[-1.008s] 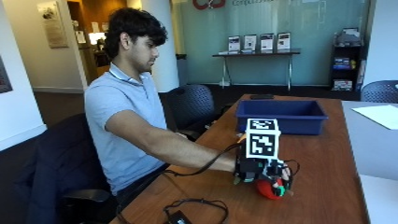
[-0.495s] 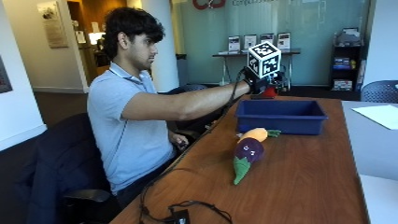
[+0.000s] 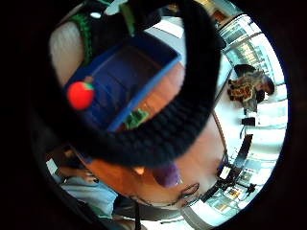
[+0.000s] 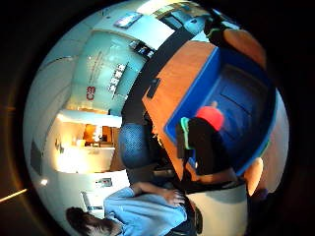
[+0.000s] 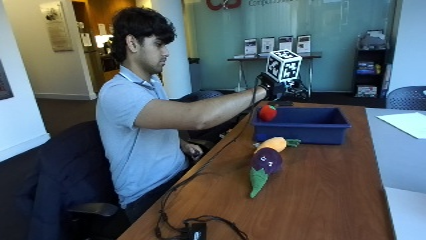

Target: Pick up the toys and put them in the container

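Person is sitting at the wooden bench (image 5: pixel 319 190), right arm reaching out over the near-left corner of the blue container (image 5: pixel 301 125). Gloved right hand (image 5: pixel 271 86) is hovering above that corner, and the red tomato toy (image 5: pixel 267 113) is hanging in the air just under it, at about 6 o'clock from the hand, w/ a gap showing between toy and glove in the outside view. Grip looks released: nothing is being pinched, the toy is sitting apart from the fingers, tho the fingers themselves are mostly hidden behind the wrist gear. In the little-finger palm view the red toy (image 3: pixel 80 95) is showing against the blue bin (image 3: pixel 129 81) interior; thumb-side view is showing the same toy (image 4: pixel 210 118) over the bin's floor (image 4: pixel 241 98). On the bench, at roughly 7 o'clock from the container, an orange carrot toy (image 5: pixel 272 144) is lying just beside the front wall, green top pointing toward the bin. Purple eggplant toy (image 5: pixel 263 167) is lying touching or nearly touching the carrot, at its 6 o'clock, green stem pointing toward the bench's near edge. A black cable (image 5: pixel 200 220) is trailing across the near-left part of the bench. Bare left hand is resting low by the person's lap, near the bench edge.
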